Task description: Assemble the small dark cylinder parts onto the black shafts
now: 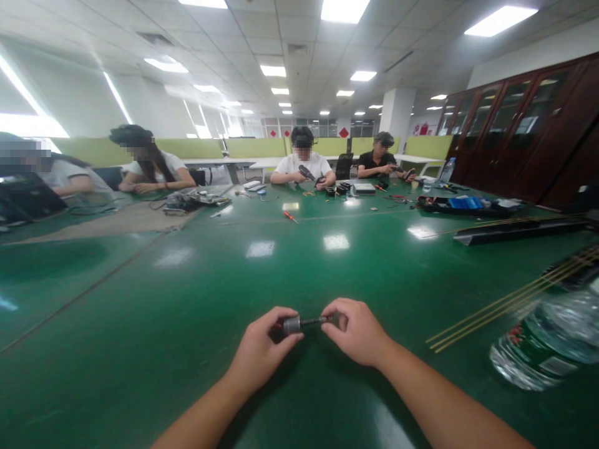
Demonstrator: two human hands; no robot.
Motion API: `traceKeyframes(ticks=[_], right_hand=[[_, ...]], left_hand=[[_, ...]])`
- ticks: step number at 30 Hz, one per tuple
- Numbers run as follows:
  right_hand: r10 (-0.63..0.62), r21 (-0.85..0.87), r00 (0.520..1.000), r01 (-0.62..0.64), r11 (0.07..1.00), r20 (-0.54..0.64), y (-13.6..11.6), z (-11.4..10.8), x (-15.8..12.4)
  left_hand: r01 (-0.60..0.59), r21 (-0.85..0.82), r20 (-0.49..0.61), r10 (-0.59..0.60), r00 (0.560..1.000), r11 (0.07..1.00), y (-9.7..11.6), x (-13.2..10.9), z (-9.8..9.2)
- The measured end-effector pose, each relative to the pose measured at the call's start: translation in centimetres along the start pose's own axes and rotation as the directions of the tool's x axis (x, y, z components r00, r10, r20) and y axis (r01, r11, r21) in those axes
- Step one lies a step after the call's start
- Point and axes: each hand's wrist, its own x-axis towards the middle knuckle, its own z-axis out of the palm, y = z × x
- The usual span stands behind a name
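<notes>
The left hand (260, 350) is closing its fingers and thumb round the silver end of a small cylindrical part (303, 323), and the right hand (356, 331) is pinching the dark, thinner end of the same piece. Both hands are clamping on it from opposite sides, holding it level just above the green table (187, 299), low in the middle of the view and close to the person's body. Whether the part is touching the tabletop, I cannot tell.

Moving out to the right, thin brass rods (505, 307) are lying in a slanted bundle on the table, well clear of the right hand. Beside their near end a water bottle (550, 340) is lying on its side, blurred at the picture's edge. Farther back on that side a long black rail (519, 231) is resting flat on the table.

Across the middle of the table a red-handled screwdriver (291, 216) is lying on its own, well apart from the hands. Beyond it, at the far edge, a person in a white shirt (302, 165) is sitting and handling a dark tool, with a person in a black shirt (380, 162) working just alongside. Over on the left another seated person (152, 168) is leaning their arms on the table next to a tangle of cables and parts (194, 199).
</notes>
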Motion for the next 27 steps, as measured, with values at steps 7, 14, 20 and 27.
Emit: traceKeyframes(ticks=[7, 14, 20, 27], right_hand=[[0.002, -0.004, 1.0, -0.002, 1.0, 0.012, 0.22, 0.08, 0.05], [0.002, -0.003, 1.0, -0.002, 1.0, 0.015, 0.04, -0.08, 0.03], [0.006, 0.003, 1.0, -0.006, 1.0, 0.008, 0.08, -0.18, 0.13], [0.007, 0.0, 1.0, -0.007, 1.0, 0.005, 0.26, -0.05, 0.14]], left_hand=[[-0.012, 0.008, -0.004, 0.012, 1.0, 1.0, 0.11, 0.05, -0.31], [-0.011, 0.004, -0.001, 0.011, 1.0, 1.0, -0.18, -0.03, -0.36], [-0.015, 0.006, -0.006, 0.015, 1.0, 1.0, -0.29, -0.04, -0.41], [-0.022, 0.025, -0.025, 0.022, 0.999, 0.999, -0.03, -0.05, -0.55]])
